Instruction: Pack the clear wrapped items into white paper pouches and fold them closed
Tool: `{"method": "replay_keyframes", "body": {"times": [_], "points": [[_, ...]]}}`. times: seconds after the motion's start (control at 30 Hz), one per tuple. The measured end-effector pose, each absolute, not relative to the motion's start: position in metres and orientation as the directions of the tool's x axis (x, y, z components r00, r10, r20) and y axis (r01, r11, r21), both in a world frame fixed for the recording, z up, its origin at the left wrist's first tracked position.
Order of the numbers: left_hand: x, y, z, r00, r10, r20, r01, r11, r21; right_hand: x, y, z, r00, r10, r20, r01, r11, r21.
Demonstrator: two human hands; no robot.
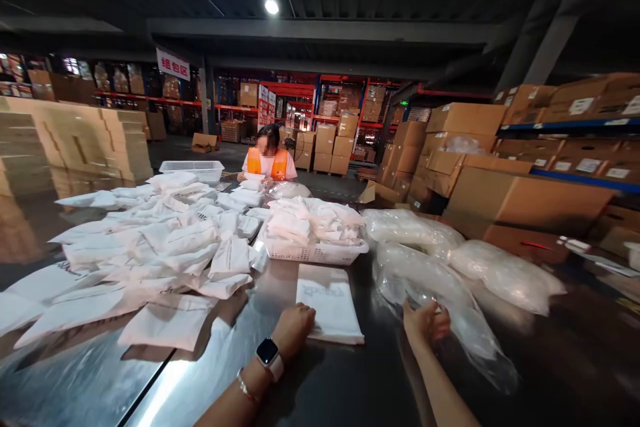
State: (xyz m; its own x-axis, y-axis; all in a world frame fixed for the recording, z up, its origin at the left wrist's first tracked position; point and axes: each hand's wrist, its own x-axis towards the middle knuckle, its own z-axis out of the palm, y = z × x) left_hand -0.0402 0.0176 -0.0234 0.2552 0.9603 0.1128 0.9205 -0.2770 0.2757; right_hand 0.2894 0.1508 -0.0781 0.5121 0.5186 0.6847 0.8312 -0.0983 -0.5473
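The left hand (295, 327) lay on the near edge of a flat white pouch stack (330, 301), fingers curled down onto the lower left corner, pressing rather than gripping. A watch (270, 355) sat on that wrist, with a bracelet behind it. The right hand (425, 321) was at the clear bag (453, 310), fingers closed on the crinkled film at its near end. That bag lay on the counter (345, 380), stretching away to the right of the fingers. Just beyond the stack stood a white basket (315, 250) heaped with folded pouches. Further right, beyond the right fingers, lay more stuffed clear bags (505, 273). To the left of the left fingers, loose pouches (165, 247) spread in a wide pile. At the far end of the counter a person in an orange vest (269, 161) sat, and cardboard boxes (525, 193) were piled to the right.
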Motion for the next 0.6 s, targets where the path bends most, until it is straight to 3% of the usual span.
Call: {"method": "replay_keyframes", "body": {"times": [0.13,0.3,0.5,0.6], "points": [[-0.042,0.014,-0.022,0.228,0.965,0.133,0.922,-0.258,0.29,0.297,0.151,-0.077,0.548,0.531,0.647,0.808,-0.136,-0.573],[-0.041,0.007,-0.021,0.42,0.896,0.146,0.839,-0.444,0.314,0.307,0.159,-0.067,0.428,0.665,0.612,0.836,-0.035,-0.547],[-0.033,0.014,-0.026,0.309,0.947,0.09,0.916,-0.322,0.24,0.295,0.164,-0.056,0.248,0.699,0.671,0.848,0.177,-0.499],[-0.033,0.014,-0.025,0.252,0.963,0.1,0.925,-0.269,0.267,0.295,0.163,-0.056,0.313,0.67,0.673,0.857,0.106,-0.504]]}}
